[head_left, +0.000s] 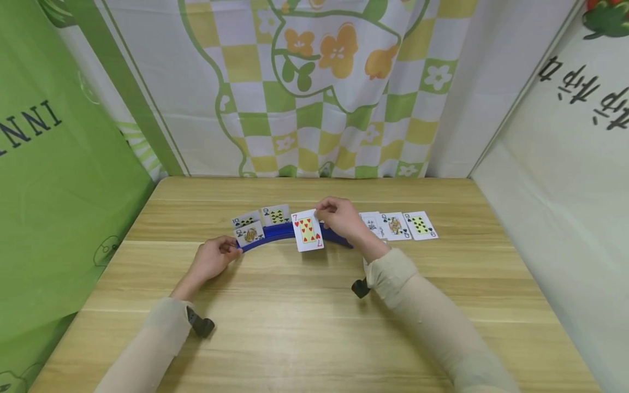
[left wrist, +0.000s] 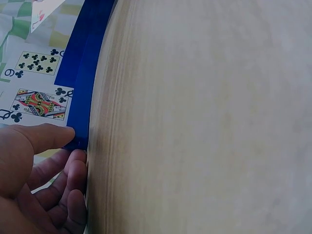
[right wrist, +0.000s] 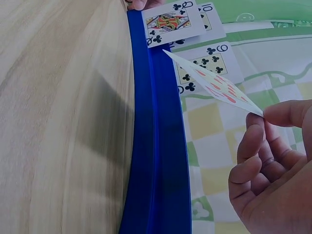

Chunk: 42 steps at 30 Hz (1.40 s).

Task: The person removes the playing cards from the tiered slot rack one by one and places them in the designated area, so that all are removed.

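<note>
At three o'clock, only the head view shows flat cards (head_left: 397, 225); right hand (head_left: 341, 217) pinches a red seven (head_left: 307, 230), left hand (head_left: 212, 258) grips the blue rack (head_left: 275, 233).

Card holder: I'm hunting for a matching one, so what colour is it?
The card holder is solid dark blue, clearest in the right wrist view.

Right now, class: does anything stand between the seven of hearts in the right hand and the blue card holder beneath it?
Nothing visible does. The right hand pinches the seven of hearts above a bare stretch of the blue card holder, right of the standing club cards.
</note>
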Tool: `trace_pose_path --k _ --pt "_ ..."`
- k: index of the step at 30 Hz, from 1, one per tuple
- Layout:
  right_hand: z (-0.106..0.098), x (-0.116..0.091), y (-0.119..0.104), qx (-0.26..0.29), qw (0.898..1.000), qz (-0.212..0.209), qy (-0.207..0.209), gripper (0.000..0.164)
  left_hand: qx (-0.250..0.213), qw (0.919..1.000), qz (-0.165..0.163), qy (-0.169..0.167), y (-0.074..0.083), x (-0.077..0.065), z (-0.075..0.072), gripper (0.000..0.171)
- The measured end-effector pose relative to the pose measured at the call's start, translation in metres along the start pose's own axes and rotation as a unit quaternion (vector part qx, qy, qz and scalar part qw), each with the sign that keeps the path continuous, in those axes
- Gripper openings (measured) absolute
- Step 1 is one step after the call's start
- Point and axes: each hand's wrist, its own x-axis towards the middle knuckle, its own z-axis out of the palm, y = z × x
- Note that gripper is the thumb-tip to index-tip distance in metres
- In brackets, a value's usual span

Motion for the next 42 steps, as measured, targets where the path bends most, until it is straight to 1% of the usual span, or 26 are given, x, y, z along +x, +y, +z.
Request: trace_pose_path --k 13,23,26,30,33,42 --pt "-0.020 -0.009 0.005 -0.005 1.000 0.010 0.013 0.019 -0.001 1.0000 0.001 -0.003 0.000 0.000 0.000 0.032" --pt "-0.031 -0.014 0.011 0.001 1.000 0.024 0.020 0.019 0.001 1.0000 0.003 -0.002 0.001 -0.001 -0.001 0.032" --pt "-0.035 -0.016 0.014 0.007 0.999 0.033 0.019 0.020 0.000 1.0000 0.003 -0.002 0.001 -0.001 -0.001 0.032" --pt "-0.042 -0.019 0.019 0.016 0.999 0.035 0.019 0.021 0.001 1.0000 0.002 -0.001 0.001 -0.001 -0.001 0.031" --pt "-0.046 -0.021 0.023 0.011 0.999 0.031 0.019 0.022 0.003 1.0000 0.002 0.001 0.001 -0.001 -0.001 0.031" --pt "-0.058 -0.025 0.030 0.000 0.999 0.040 0.026 0.024 0.005 1.0000 0.001 0.004 0.001 -0.001 0.000 0.030"
